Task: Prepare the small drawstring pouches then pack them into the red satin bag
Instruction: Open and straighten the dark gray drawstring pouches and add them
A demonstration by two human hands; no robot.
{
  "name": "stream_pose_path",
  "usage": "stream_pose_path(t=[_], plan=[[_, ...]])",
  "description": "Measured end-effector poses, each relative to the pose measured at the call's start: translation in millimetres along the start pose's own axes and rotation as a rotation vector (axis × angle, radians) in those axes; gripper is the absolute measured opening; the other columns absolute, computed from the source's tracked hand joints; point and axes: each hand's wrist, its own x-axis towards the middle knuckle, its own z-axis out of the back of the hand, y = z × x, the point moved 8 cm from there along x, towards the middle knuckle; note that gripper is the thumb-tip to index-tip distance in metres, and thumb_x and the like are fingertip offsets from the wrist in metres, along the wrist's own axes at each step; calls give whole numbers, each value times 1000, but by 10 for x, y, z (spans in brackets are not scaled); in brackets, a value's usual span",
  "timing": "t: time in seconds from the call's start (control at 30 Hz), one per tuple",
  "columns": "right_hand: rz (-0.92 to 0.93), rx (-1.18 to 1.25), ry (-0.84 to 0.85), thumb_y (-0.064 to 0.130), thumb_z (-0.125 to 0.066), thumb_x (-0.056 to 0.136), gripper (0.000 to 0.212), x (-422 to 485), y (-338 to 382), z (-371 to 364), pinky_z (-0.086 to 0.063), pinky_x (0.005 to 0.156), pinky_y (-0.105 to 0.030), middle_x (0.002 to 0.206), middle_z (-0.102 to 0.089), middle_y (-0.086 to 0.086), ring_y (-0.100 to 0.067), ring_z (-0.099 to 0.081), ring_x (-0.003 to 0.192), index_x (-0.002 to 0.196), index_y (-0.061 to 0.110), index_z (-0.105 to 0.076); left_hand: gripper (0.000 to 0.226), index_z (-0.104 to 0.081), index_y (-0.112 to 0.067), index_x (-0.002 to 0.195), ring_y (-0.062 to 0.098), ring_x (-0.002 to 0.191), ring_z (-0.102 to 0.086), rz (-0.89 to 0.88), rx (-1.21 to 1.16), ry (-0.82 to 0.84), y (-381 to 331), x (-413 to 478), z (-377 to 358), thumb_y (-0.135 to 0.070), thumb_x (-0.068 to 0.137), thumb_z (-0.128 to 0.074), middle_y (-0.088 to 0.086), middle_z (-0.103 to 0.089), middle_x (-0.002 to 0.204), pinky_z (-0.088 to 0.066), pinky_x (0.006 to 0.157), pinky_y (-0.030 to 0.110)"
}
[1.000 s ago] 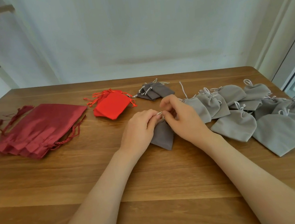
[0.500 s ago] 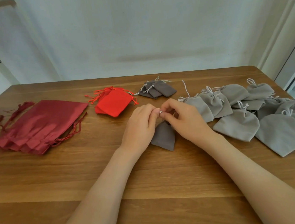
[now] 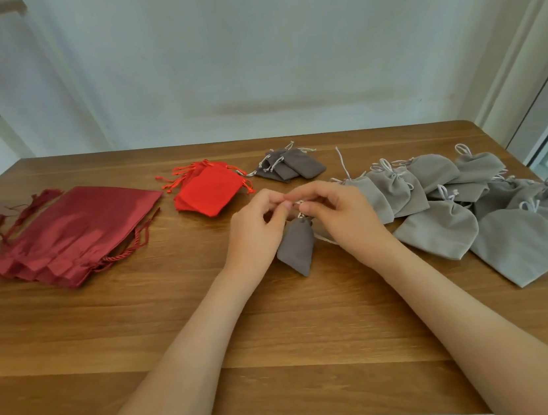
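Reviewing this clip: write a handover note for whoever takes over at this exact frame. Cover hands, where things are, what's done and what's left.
Hands: left hand and right hand each have a pinch grip on the cord at the gathered neck of the dark grey pouch, mid-table.
Things: red satin bags lie in a flat stack at far left. Bright red pouches and spare dark grey pouches lie behind the hands, light grey pouches to the right.
Done: nothing visibly packed.
Left: finish this pouch, prepare the others, pack them into a satin bag.
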Motion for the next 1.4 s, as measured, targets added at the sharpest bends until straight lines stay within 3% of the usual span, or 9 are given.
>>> stream_pose_path(t=[0.37,0.5,0.6,0.7,0.83,1.0,1.13,1.3,1.4], plan=[[41,-294,-133,10,-62,87,11,5,-41,72,-37,70,-14,77,-51,12,-1,-47,78,77,13,-60,18,-68,-31,74,4,68,-60,177,-189,228,117,6,-206,-23,89,-63,-11,-69,70,-50,79,38],[55,-321,-140,10,-62,87,14,4,-45,72,-33,68,-11,77,-48,11,-4,-45,78,74,12,-57,20,-70,-19,83,5,70,-56,201,-258,289,96,-21,-243,-16,94,-54,-8,-64,73,-44,77,31],[90,-318,-166,6,-60,87,18,-1,-32,76,-33,69,-11,75,-47,11,-3,-44,77,72,14,-54,19,-70,-16,86,5,73,-55,192,-286,316,63,-37,-256,-27,94,-56,-6,-64,76,-42,75,28],[113,-264,-172,6,-63,85,20,-6,-24,32,-33,68,-11,73,-47,10,-4,-44,76,70,13,-53,15,-61,-15,73,10,70,-56,192,-327,310,80,-39,-270,-16,88,-64,0,-62,72,-43,74,32],[144,-173,-158,13,-64,83,18,-2,-9,29,-35,70,-13,72,-49,10,-9,-46,77,68,16,-55,11,-59,-5,78,18,74,-54,190,-395,333,76,-33,-279,-10,87,-65,10,-60,77,-44,76,36],[150,-47,-115,33,-61,79,14,-10,31,54,-37,73,-25,75,-47,11,-14,-46,79,67,30,-55,20,-60,-19,69,10,67,-53,127,-409,303,5,-26,-260,-8,83,-69,-1,-60,69,-44,71,32],[83,49,-83,28,-61,81,14,-2,-13,53,-40,78,-33,83,-44,5,-18,-46,85,68,25,-60,24,-68,-32,71,7,71,-55,73,-395,237,-53,-21,-198,-10,81,-71,-6,-63,71,-43,74,30],[60,235,-77,26,-62,82,15,-16,-13,43,-41,78,-28,84,-45,6,-12,-46,82,68,23,-62,19,-69,-25,76,0,69,-53,68,-445,215,-131,-34,-154,-8,83,-68,-15,-64,68,-42,68,13],[85,299,-17,26,-55,90,20,-12,9,8,-45,88,-40,87,-53,8,-24,-50,94,76,29,-69,15,-69,-18,79,-1,67,-53,101,-522,207,-152,-41,-160,-6,85,-65,-14,-62,68,-42,66,11]])
